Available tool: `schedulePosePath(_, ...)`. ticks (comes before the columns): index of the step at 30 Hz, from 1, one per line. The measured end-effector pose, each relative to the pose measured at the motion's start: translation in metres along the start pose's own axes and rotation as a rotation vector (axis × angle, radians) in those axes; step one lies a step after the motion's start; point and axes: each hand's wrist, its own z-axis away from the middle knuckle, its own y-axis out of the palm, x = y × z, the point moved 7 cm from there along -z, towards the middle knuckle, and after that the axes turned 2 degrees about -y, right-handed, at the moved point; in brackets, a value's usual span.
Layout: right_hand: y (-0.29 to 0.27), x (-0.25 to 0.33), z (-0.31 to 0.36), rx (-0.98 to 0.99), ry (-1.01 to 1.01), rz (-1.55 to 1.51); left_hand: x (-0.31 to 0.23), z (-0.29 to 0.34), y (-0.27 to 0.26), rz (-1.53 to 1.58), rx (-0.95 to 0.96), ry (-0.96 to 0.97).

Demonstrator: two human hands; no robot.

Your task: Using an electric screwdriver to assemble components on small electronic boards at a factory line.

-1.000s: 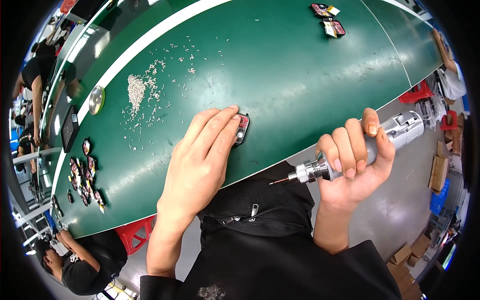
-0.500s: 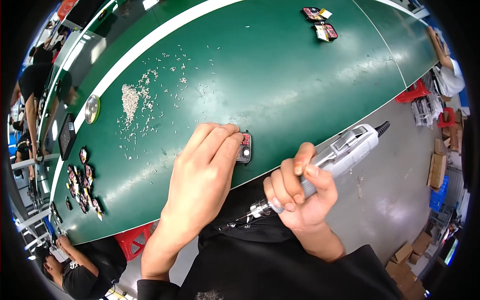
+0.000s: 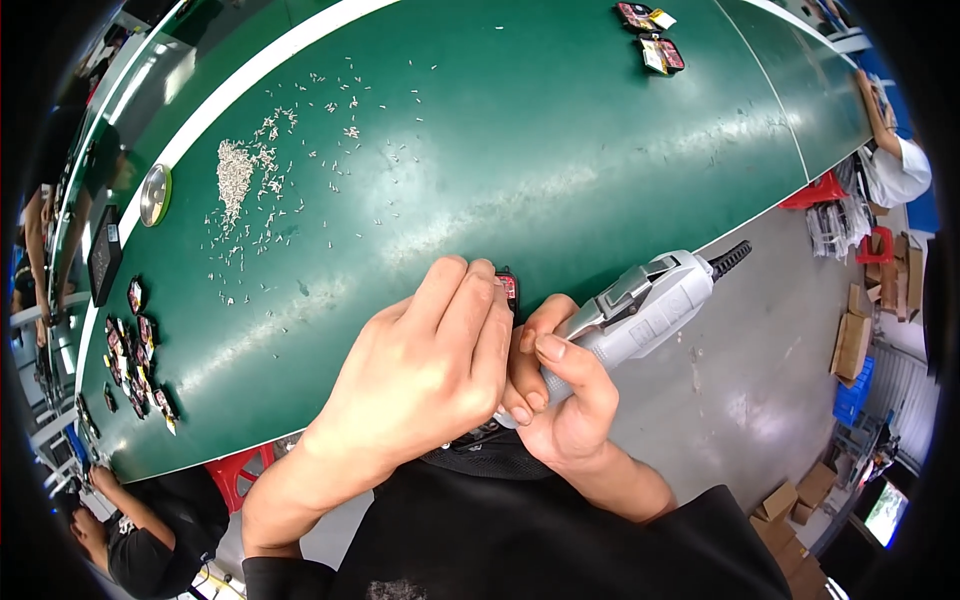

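Observation:
My right hand (image 3: pixel 570 400) grips a light grey electric screwdriver (image 3: pixel 640 310), whose black cord leads off to the upper right. The tool slants down to the left, and its bit is hidden behind my left hand (image 3: pixel 425 365). That hand is closed, fingers bent together, with its fingertips out of sight beside the screwdriver's front end. What it pinches, if anything, cannot be seen. Just past its fingers, near the table's front edge, a small black case with red parts (image 3: pixel 510 288) shows only in part; the hand covers the rest.
On the green table (image 3: pixel 560 160) lies a heap of tiny screws (image 3: pixel 235 175), with more scattered around. A round dish (image 3: pixel 155 195) and a black box (image 3: pixel 104 255) sit at the left. Several small cases (image 3: pixel 135 365) cluster near left; two more (image 3: pixel 660 55) lie far right. People sit at both sides.
The screwdriver's front end has moved in to my left hand, and its bit has gone out of sight. My left hand and the small case have shifted slightly right. The whole view has turned a little.

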Motion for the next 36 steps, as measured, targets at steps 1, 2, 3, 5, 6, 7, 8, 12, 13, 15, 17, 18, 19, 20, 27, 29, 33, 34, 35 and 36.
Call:
schedulePosePath(1,0.000,0.000,0.000,-0.008,0.007,-0.007,0.000,0.001,0.001,0.003,0.001,-0.001)
schedulePosePath(2,0.000,-0.001,0.000,-0.017,0.013,-0.015,-0.002,0.002,0.001,-0.040,-0.010,0.031)
schedulePosePath(3,-0.001,-0.001,0.000,-0.023,0.012,-0.014,-0.005,0.002,0.002,-0.080,-0.020,0.065)
schedulePosePath(5,-0.002,0.001,0.000,-0.017,-0.004,0.008,-0.007,0.003,0.004,-0.084,-0.013,0.054)
schedulePosePath(6,-0.002,0.001,0.000,-0.019,-0.004,0.010,-0.006,0.003,0.004,-0.097,-0.009,0.041)
schedulePosePath(7,-0.001,0.001,-0.001,-0.010,-0.004,0.018,-0.009,0.003,0.002,-0.094,-0.010,0.040)
schedulePosePath(8,0.000,0.002,-0.001,-0.001,-0.003,0.027,-0.010,0.002,0.002,-0.093,0.014,0.013)
schedulePosePath(12,0.000,0.010,-0.005,0.057,0.007,0.056,-0.010,0.004,0.005,-0.102,0.064,-0.042)
schedulePosePath(13,0.004,0.019,-0.007,0.118,-0.008,0.065,-0.008,0.005,0.006,-0.095,0.064,-0.045)
schedulePosePath(15,0.020,0.045,-0.013,0.249,-0.063,0.107,-0.005,0.007,0.005,-0.081,0.046,-0.007)
schedulePosePath(17,0.042,0.076,-0.018,0.419,-0.111,0.321,-0.005,0.011,0.003,-0.082,0.046,-0.007)
schedulePosePath(18,0.054,0.092,-0.020,0.530,-0.132,0.422,-0.007,0.011,0.003,-0.083,0.049,0.009)
schedulePosePath(19,0.063,0.103,-0.022,0.552,-0.178,0.515,-0.006,0.013,0.004,-0.081,0.047,0.005)
schedulePosePath(20,0.069,0.107,-0.026,0.553,-0.175,0.519,-0.007,0.015,0.006,-0.106,0.062,0.029)
schedulePosePath(27,0.074,0.100,-0.055,0.586,-0.308,0.539,-0.008,0.022,0.012,-0.185,0.051,0.045)
schedulePosePath(29,0.072,0.096,-0.061,0.590,-0.297,0.531,-0.006,0.022,0.011,-0.170,0.047,0.035)
schedulePosePath(33,0.071,0.093,-0.065,0.567,-0.282,0.549,-0.004,0.024,0.011,-0.055,0.012,-0.019)
schedulePosePath(34,0.070,0.093,-0.067,0.558,-0.285,0.554,-0.003,0.024,0.012,-0.051,0.014,-0.024)
schedulePosePath(35,0.070,0.092,-0.068,0.557,-0.278,0.554,-0.003,0.023,0.012,-0.053,0.004,-0.014)
schedulePosePath(36,0.070,0.091,-0.069,0.570,-0.263,0.542,-0.003,0.023,0.012,-0.055,-0.006,-0.003)
